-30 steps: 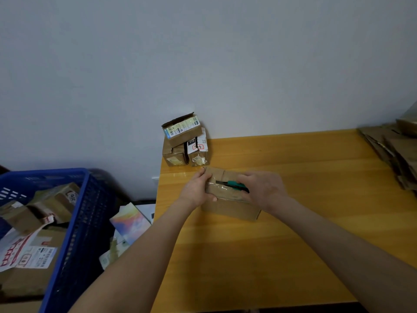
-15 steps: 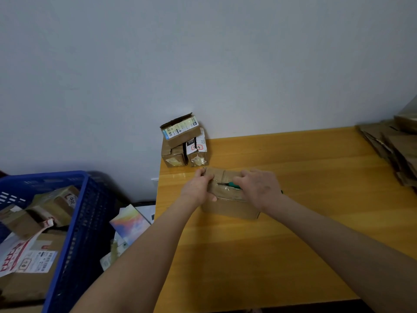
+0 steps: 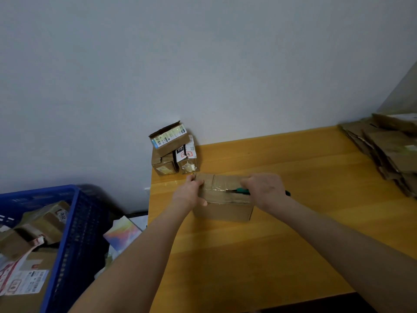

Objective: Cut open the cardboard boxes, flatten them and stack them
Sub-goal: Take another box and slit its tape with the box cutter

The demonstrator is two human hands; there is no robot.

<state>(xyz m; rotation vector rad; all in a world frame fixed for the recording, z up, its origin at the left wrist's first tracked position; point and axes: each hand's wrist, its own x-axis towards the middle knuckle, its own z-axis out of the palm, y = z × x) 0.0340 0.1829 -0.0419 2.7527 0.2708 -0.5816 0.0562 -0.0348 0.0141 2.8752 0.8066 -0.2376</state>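
From my seat at the feed, the cardboard box sits on the yellow wooden table, a little toward the table's ten o'clock corner, its top sealed with clear tape. My left hand grips the box's nine o'clock end, fingers curled over the top edge and thumb pressed on the near face. My right hand lies over the three o'clock half of the top, fingers wrapped round a green-handled cutter. The cutter points toward nine o'clock, with its tip on the taped seam along the middle of the top; its dark tail end pokes out past my wrist at three o'clock. I cannot tell how deep the blade sits.

At twelve o'clock from the box, just beside it and against the grey wall, stands a cluster of small boxes, one lying tilted on top of the others. Far off at two o'clock, on the table's edge, a stack of flattened cardboard lies. At eight o'clock, off the table, a blue crate holds more parcels.
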